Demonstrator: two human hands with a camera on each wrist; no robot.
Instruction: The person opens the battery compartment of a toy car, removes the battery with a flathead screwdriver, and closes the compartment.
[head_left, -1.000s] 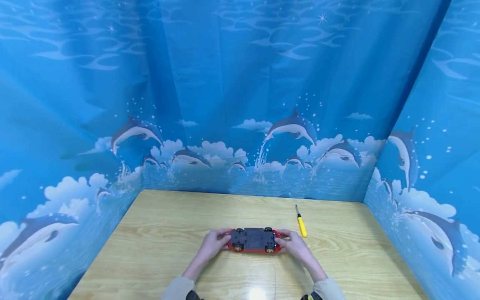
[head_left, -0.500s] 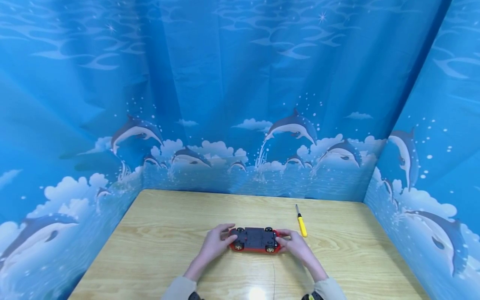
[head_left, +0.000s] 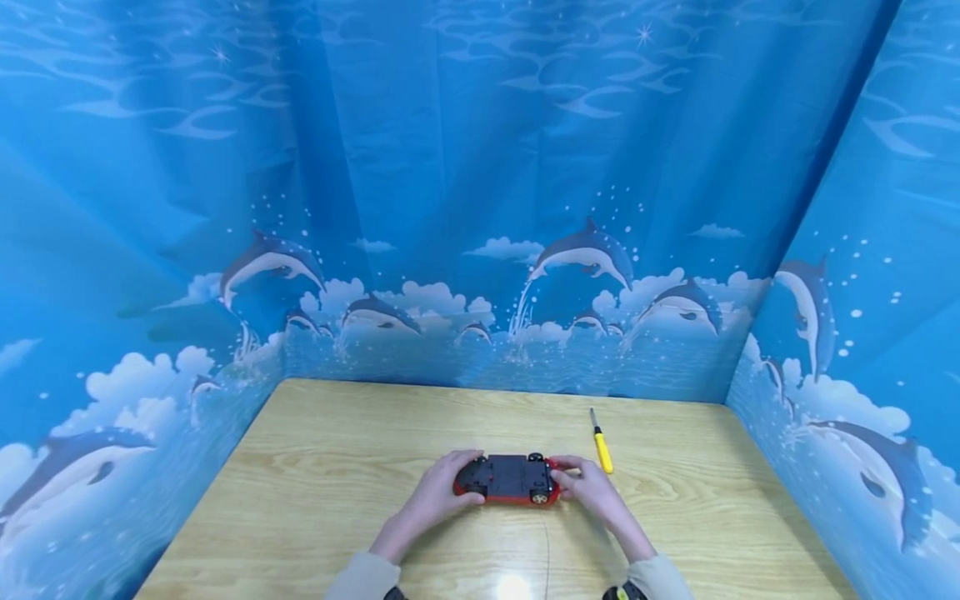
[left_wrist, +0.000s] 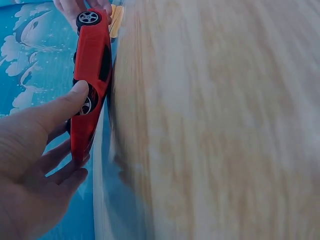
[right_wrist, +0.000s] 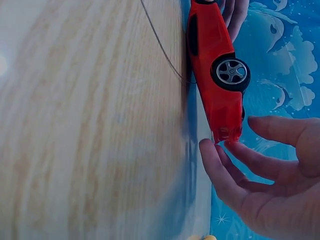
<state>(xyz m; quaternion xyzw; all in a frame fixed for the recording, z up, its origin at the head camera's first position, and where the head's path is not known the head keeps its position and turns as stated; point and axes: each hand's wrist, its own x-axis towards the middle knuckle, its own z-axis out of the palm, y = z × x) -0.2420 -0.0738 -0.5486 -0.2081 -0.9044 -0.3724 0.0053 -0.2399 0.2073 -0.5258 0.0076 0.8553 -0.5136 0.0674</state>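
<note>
A red toy car [head_left: 510, 477] is upside down above the wooden table, its dark underside and wheels facing up. My left hand [head_left: 444, 492] grips its left end. In the left wrist view the left thumb [left_wrist: 77, 95] presses beside a wheel, and the fingers reach around the far side of the car's end. At the other end my right hand [head_left: 590, 487] holds the car, thumb at the underside's edge. From the right wrist, the right fingers [right_wrist: 255, 162] touch the red end [right_wrist: 227, 125], while the thumb tip lies close to the underside.
A screwdriver with a yellow handle [head_left: 603, 454] lies on the table [head_left: 337, 450] beyond the right hand. One thin dark wire [head_left: 547, 546] runs over the table from near the car toward the front edge. Blue dolphin-print curtains [head_left: 480, 208] enclose the back and sides.
My left hand has opened slightly, slid rightward and taken a fresh hold, its thumb moving from the car's end to the near wheel, now covered. The right hand and car stay almost in place.
</note>
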